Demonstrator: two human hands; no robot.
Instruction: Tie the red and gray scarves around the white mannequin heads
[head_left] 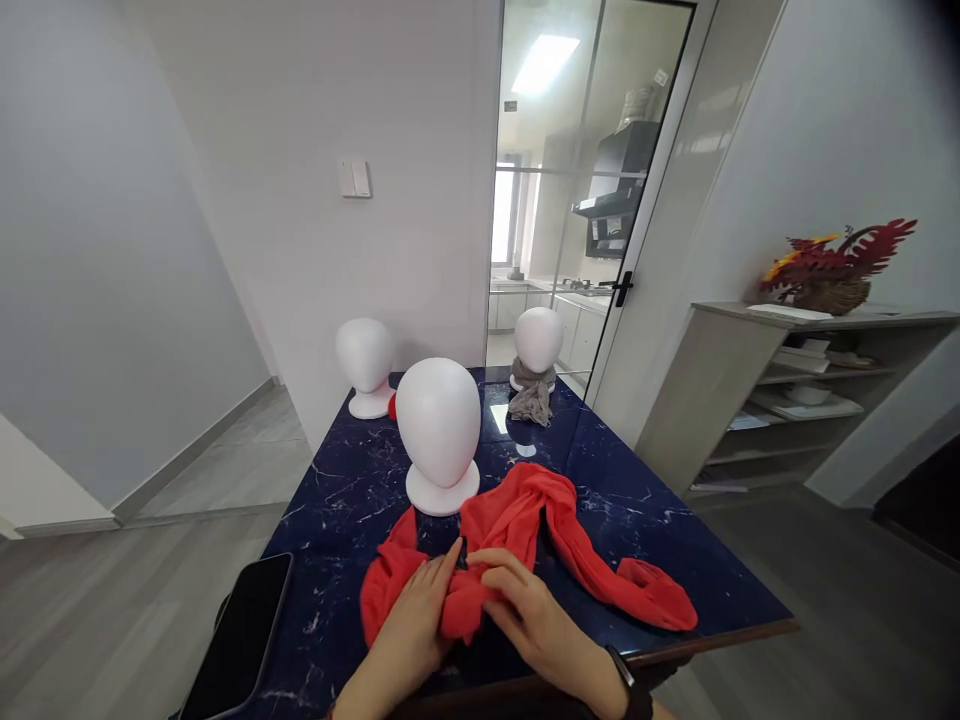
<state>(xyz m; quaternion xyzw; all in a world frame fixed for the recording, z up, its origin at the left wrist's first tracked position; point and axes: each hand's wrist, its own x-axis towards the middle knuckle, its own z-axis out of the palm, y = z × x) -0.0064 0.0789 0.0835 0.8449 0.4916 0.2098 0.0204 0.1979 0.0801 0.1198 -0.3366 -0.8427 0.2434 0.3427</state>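
Observation:
A red scarf (pixel 540 525) lies bunched on the dark blue marble table (pixel 352 490), trailing off to the right. Both hands rest on its near end. My left hand (pixel 416 610) lies on the cloth with its fingers pressed together, pinching a fold. My right hand (pixel 521 610) curls its fingers round the same fold from the right. A white foam mannequin head (pixel 439 430) stands upright just behind the scarf.
Two more white foam heads stand at the far end: one at the left (pixel 365 365), one at the right (pixel 537 345) with a grey scarf (pixel 531 395) round its base. A black phone (pixel 244 630) lies at the table's near left edge. A shelf unit (pixel 795 390) stands to the right.

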